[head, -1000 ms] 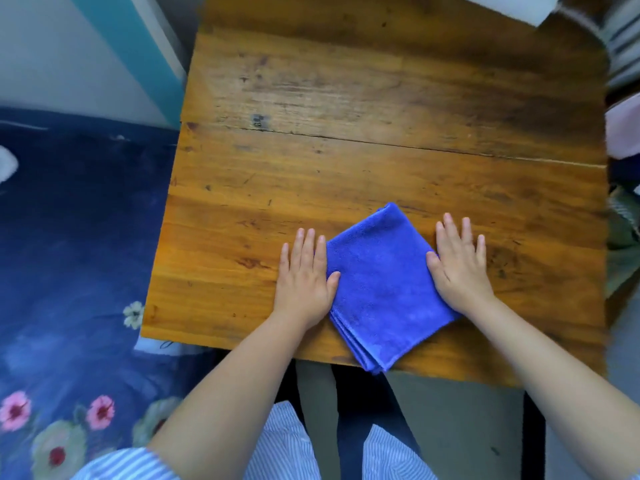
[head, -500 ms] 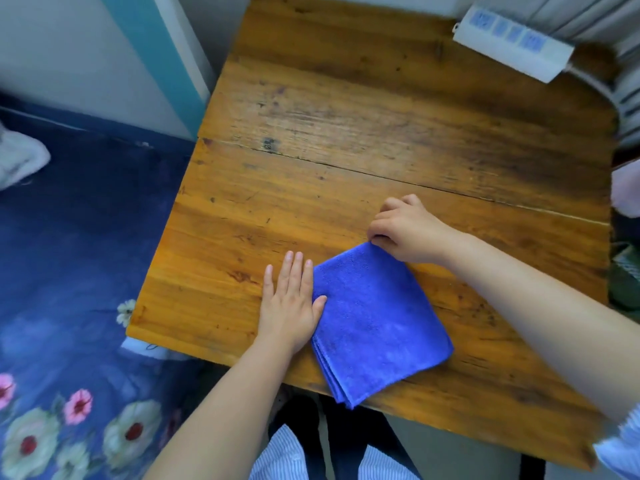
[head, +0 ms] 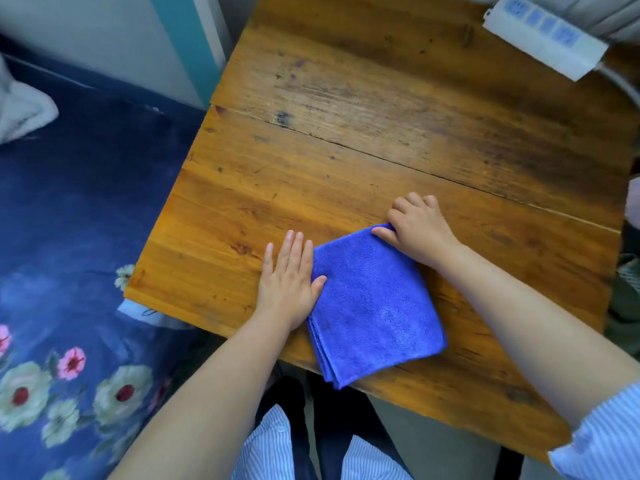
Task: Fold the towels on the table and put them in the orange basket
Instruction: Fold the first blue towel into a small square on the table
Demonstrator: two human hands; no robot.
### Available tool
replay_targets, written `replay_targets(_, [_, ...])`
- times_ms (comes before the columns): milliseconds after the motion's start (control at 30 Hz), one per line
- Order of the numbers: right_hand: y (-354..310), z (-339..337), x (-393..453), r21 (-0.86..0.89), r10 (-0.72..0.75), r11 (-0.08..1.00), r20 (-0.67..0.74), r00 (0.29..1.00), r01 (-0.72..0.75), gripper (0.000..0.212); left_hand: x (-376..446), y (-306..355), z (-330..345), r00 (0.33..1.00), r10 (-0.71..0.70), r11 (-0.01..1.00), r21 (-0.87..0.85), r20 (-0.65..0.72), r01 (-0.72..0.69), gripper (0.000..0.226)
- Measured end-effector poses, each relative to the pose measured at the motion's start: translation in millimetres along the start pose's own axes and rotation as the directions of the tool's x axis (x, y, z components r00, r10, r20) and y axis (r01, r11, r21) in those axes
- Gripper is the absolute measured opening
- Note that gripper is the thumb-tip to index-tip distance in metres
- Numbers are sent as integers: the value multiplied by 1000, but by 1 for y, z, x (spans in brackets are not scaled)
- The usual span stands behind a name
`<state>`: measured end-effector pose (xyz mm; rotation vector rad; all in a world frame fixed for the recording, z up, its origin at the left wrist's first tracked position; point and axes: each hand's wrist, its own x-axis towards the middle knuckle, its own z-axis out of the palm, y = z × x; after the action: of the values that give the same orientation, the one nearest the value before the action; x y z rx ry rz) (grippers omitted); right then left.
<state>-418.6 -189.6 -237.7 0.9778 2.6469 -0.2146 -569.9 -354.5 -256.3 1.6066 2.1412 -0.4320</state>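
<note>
A blue towel (head: 372, 303), folded into a thick square, lies near the front edge of the wooden table (head: 346, 133), one corner hanging just over the edge. My left hand (head: 289, 284) lies flat on the table with straight fingers, its thumb pressing the towel's left edge. My right hand (head: 417, 228) has curled fingers and pinches the towel's far corner. No orange basket is in view.
A white power strip (head: 543, 34) lies at the table's far right corner with its cable running off to the right. A blue floral bedspread (head: 69, 271) fills the left side, with a white cloth (head: 20, 109) on it. Cluttered items sit past the table's right edge.
My right hand has gone from lying flat beside the towel's right edge to its far corner, where the fingers curled round it. My left hand has stayed flat at the left edge.
</note>
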Motion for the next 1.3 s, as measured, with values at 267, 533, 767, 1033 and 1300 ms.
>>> replay_targets(267, [-25,10,-35,246,334,932,-301,893,-266,21,-7,4,0,999,30,999,-18,-16,-30,66])
replay_targets(533, [-24,-13,-18,366,217,897,123,968,-247,45,4,8,-31,997,-83,986,-148,-7,81,32])
replay_targets(767, [-37,-46,-2,224,139,940,444,885,-259,34,-3,2,-44,958,-132,970,-167,253,178,27])
replay_targets(1033, [-105,-109,-31,138,-92,990,442,892,34,25,-84,-55,-57,964,-50,902,-403,259,155,11])
replay_targets(1300, [-239,-143,-83,1,-281,954,359,890,300,21,-230,-135,-52,938,-347,789,-535,17,302,19])
